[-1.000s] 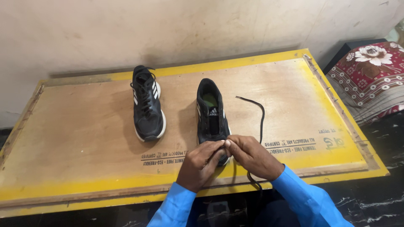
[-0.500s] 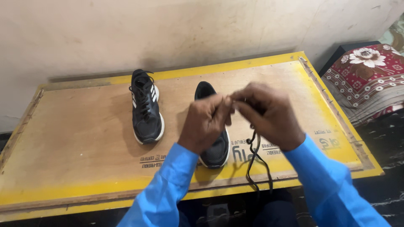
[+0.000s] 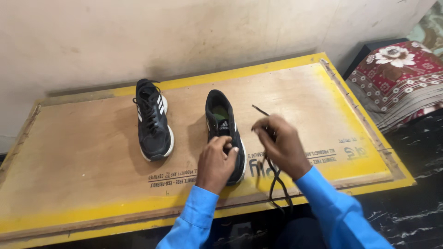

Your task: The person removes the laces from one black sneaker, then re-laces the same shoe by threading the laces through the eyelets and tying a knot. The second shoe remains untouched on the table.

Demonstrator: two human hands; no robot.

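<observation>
A laced black shoe (image 3: 152, 121) lies on the yellow-edged plywood table (image 3: 83, 157), beside a floral cushion (image 3: 400, 74).

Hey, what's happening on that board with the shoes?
A person in blue sleeves is working on the nearer black shoe, which lies on a yellow-edged wooden board. The left hand rests on the shoe's front part, while the right hand pinches a loose black shoelace beside it, its ends trailing over the board's near edge. A second black shoe, already laced, sits apart to the left.

A yellow-edged plywood board (image 3: 83, 157) bore two black shoes: the laced shoe (image 3: 152, 121); the unlaced shoe (image 3: 224, 127).
</observation>
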